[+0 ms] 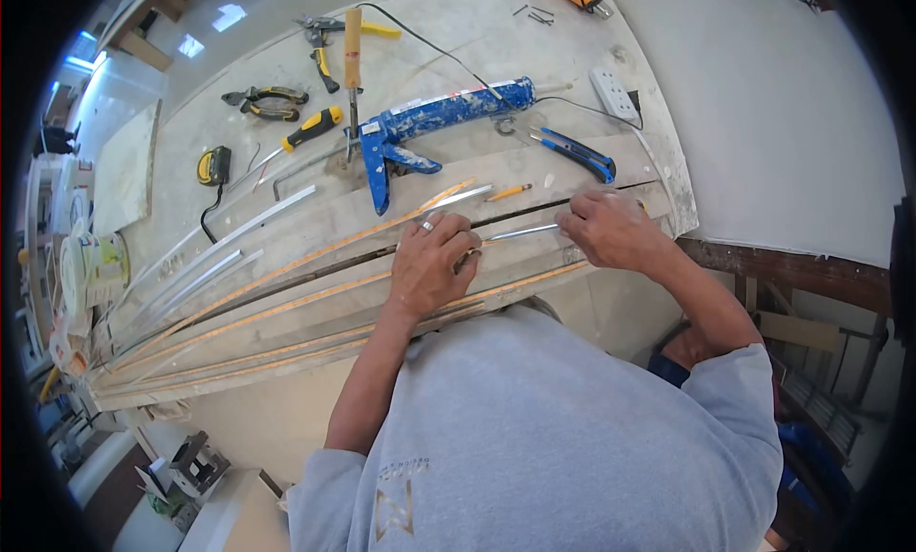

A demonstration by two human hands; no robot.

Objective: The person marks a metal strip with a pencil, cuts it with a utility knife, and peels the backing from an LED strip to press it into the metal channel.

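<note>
My left hand [434, 263], with a ring on one finger, is closed at the end of a long thin orange-edged strip [315, 296]; its fingertips are partly hidden. From my right hand [611, 229] a slim metal shaft [520, 232] points toward the left hand. The right fingers are curled around its other end, so the handle is mostly covered. Just beyond both hands, a dark slot [534, 207] runs along the worktable [515, 46]. A pencil [509, 192] and a utility knife [574, 155] lie close by.
Across the table lie a blue caulking gun [448, 110], a wooden-handled tool [353, 51], a screwdriver [313, 128], pliers [267, 102], snips [322, 56], a tape measure [214, 166] and metal strips [239, 232]. A power strip [614, 94] sits near the right edge, with a cable.
</note>
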